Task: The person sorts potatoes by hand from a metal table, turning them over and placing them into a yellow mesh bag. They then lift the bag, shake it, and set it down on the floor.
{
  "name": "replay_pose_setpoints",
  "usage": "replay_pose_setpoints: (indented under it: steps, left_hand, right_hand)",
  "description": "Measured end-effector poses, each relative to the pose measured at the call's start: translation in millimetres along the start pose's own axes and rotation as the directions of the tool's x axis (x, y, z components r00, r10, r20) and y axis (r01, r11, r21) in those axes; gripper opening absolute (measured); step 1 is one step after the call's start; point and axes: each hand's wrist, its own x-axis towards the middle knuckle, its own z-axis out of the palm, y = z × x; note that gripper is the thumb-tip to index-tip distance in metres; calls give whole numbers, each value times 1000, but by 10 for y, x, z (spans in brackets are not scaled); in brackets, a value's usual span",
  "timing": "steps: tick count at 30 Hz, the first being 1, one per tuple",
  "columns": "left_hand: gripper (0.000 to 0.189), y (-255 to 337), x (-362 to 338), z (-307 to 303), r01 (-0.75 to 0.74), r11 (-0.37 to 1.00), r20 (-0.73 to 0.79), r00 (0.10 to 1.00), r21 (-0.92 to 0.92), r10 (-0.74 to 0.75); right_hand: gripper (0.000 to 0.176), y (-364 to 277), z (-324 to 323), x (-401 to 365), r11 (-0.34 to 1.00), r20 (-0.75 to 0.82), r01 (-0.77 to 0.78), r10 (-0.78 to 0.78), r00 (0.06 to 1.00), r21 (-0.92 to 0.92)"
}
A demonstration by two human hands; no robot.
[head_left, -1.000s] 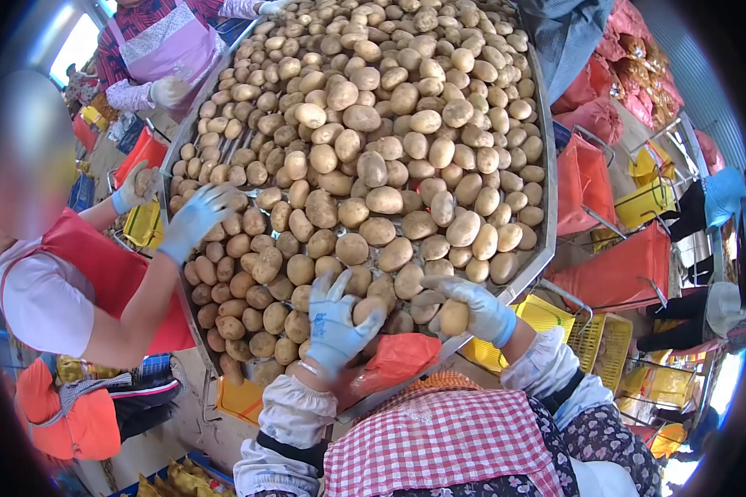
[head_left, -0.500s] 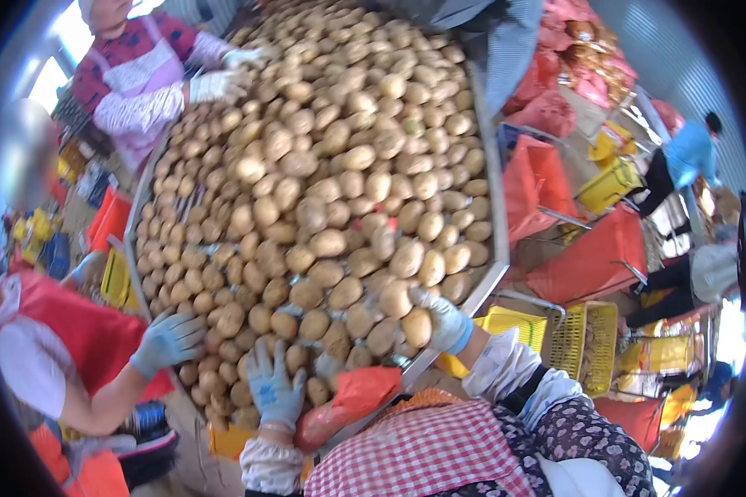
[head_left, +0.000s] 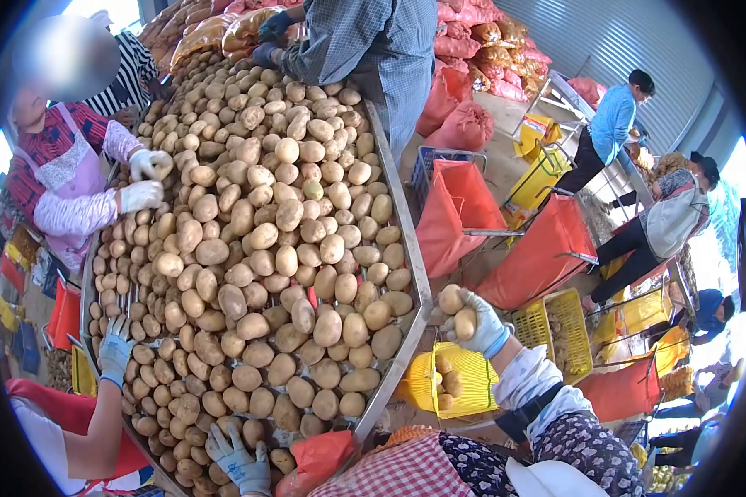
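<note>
A wide metal-edged table (head_left: 406,240) carries a thick spread of potatoes (head_left: 261,236). My right hand (head_left: 487,330), in a light blue glove, is closed around two potatoes (head_left: 464,323) just past the table's right edge. Below it is a yellow mesh basket (head_left: 479,385) with several potatoes inside. Near the table's front edge, my left hand (head_left: 240,460) rests on the potatoes with its gloved fingers spread, gripping nothing. Beside it lies a piece of red-orange cloth or bag (head_left: 317,460).
Across the left side, a person in a lilac apron (head_left: 62,178) handles potatoes; another's gloved hand (head_left: 116,352) is nearer. A person in grey (head_left: 365,41) stands at the far edge. Red bags on frames (head_left: 543,253) and a yellow crate (head_left: 584,331) stand right.
My right hand has moved from the potatoes at the table's edge out to the right, carrying two potatoes. My left hand remains on the pile. The view has shifted, showing more of the right side.
</note>
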Motion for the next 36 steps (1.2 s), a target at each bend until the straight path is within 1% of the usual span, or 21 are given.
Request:
replay_pose_setpoints:
  steps: [3, 5, 6, 7, 8, 9, 11, 12, 13, 14, 16, 18, 19, 21, 22, 24, 27, 29, 31, 34, 36]
  left_hand:
    - [78, 83, 56, -156, 11, 996, 91, 996, 93, -19]
    - [82, 4, 0, 4, -41, 999, -67, 997, 16, 42]
    - [80, 10, 23, 10, -29, 999, -76, 997, -16, 27]
    - [78, 33, 23, -16, -11, 999, -89, 996, -34, 8]
    - [76, 55, 26, -56, -14, 999, -95, 995, -40, 10]
    - [74, 77, 59, -103, -11, 999, -71, 997, -45, 8]
    - [75, 58, 63, -90, -7, 999, -84, 996, -46, 4]
    - [76, 48, 63, -92, -16, 998, -92, 996, -58, 10]
    - [76, 38, 57, -84, -31, 997, -103, 994, -75, 23]
    - [78, 29, 50, -75, -21, 996, -96, 995, -82, 13]
    - [81, -8, 20, -12, 16, 996, -59, 998, -86, -21]
    - [81, -27, -29, 3, 55, 998, -106, 993, -35, -58]
    - [81, -32, -41, -4, 76, 997, -154, 986, 21, -71]
    - [77, -93, -138, -95, 218, 975, -139, 965, -50, -223]
    - [76, -218, -239, -62, 263, 965, -111, 959, 3, -261]
    - [72, -370, -416, -110, 267, 960, -43, 963, 86, -264]
    - [69, -452, -740, -124, 287, 958, -6, 958, 24, -287]
    - [67, -500, -873, -215, 274, 962, -1, 962, 1, -274]
    - [62, -490, -945, -321, 275, 961, 70, 959, -2, -274]
    - [59, -492, -876, -539, 438, 889, 267, 880, -131, -393]
    - [59, -481, -690, -568, 425, 887, 187, 900, -179, -393]
  right_hand:
    - [32, -438, 48, 166, 996, -168, 77, -85, 982, -53]
    - [24, -933, -88, 503, 976, -137, 193, -205, 969, -100]
    - [25, -1305, -335, 826, 932, -48, 357, -361, 931, -66]
    - [31, -1804, -552, 977, 972, 323, 230, -230, 918, 37]
    - [42, -1860, -143, 960, 793, -76, 580, -600, 796, -185]
    - [48, -1906, 133, 927, 771, -230, 588, -635, 737, -245]
    - [40, -2116, 218, 1111, 631, -258, 486, -733, 629, -605]
    - [40, -1886, 323, 1266, 647, -251, 468, -709, 659, -602]
    - [38, -1507, 478, 1376, 248, 92, 593, -871, 482, -766]
    - [38, -1042, 684, 1408, -204, 458, 632, -847, 269, -748]
    - [34, 50, 1330, 1026, -400, 685, 563, -515, 515, -724]
    - [30, 946, 1674, 821, -569, 770, 644, 29, 637, -511]
    - [42, 1216, 1866, 752, -503, 852, 829, 298, 431, -244]
    - [63, 1791, 1683, 933, -512, 796, 857, 496, 346, -54]
    - [63, 1983, 1726, 959, -505, 794, 862, 506, 339, -46]
    - [73, 2322, 1788, 970, -522, 606, 851, 657, 449, -65]
    - [76, 2760, 1738, 1005, -436, 478, 894, 810, 340, 103]
    - [72, 3096, 1547, 1076, -371, 505, 928, 809, 300, 44]
    - [71, 3315, 1440, 1140, -258, 551, 957, 822, 144, 134]
    - [65, 3253, 1621, 1102, -261, 526, 962, 830, 183, 77]
    - [61, 3145, 1774, 1009, -263, 540, 965, 813, 216, 9]
